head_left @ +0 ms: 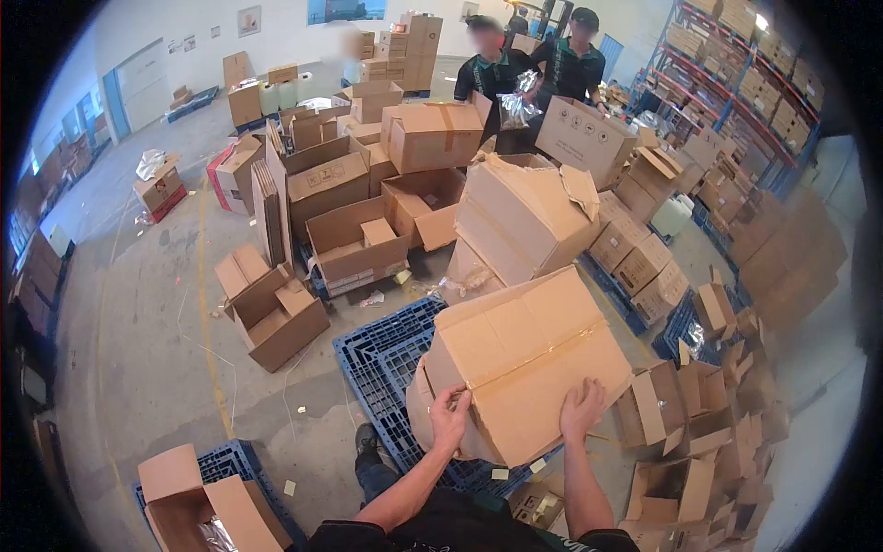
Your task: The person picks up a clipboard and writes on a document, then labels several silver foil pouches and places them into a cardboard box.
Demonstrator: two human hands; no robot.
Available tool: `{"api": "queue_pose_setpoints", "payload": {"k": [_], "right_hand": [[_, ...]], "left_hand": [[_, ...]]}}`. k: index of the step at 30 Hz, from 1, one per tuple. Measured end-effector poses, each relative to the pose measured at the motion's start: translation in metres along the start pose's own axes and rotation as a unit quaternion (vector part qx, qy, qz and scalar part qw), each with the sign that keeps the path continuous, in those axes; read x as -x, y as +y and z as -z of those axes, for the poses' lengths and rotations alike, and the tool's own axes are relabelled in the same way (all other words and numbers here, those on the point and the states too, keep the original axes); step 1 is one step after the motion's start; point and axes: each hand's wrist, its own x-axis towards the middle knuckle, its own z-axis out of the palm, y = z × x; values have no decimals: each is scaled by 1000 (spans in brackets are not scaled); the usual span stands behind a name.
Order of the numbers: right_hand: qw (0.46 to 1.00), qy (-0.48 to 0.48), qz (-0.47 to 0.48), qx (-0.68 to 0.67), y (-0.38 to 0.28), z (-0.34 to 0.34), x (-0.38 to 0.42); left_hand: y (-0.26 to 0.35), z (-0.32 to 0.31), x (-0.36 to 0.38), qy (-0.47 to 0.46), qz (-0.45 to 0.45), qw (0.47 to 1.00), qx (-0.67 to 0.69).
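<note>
A large closed cardboard box (515, 336) stands tilted in front of me, a strip of clear packing tape (524, 366) running across its top seam. At the box's left edge, my left hand (450, 417) is closed, its fingertips pinched where the tape strip ends. My right hand (583, 410) lies on the top near the right edge, fingers spread and holding nothing. Beneath the box is a blue plastic pallet (382, 354), partly covered by it.
Another big box (524, 216) stands just beyond. Open boxes (271, 308) lie on the left; opened cartons (676, 488) crowd the right. Two co-workers (497, 83) stand behind the boxes, one holding a silvery bag (521, 106). Tall racks (745, 74) rise at the back right.
</note>
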Motion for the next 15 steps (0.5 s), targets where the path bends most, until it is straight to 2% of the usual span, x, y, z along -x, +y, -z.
{"api": "queue_pose_setpoints", "payload": {"k": [3,8,12,14,15], "right_hand": [[1000,1,-10,-3,0,-2,-1],[1000,-8,-9,-3,0,-1,-3],[1000,-5,4,8,3,-2,-2],[1000,-12,-7,4,-3,2,-2],[1000,-15,-20,1,-6,3,-3]], "left_hand": [[4,-2,1,5,34,999,31],[18,-7,0,23,-36,998,-55],[18,-4,4,20,-45,997,-64],[16,0,9,-45,-53,993,-98],[16,1,7,-44,-53,993,-99]]}}
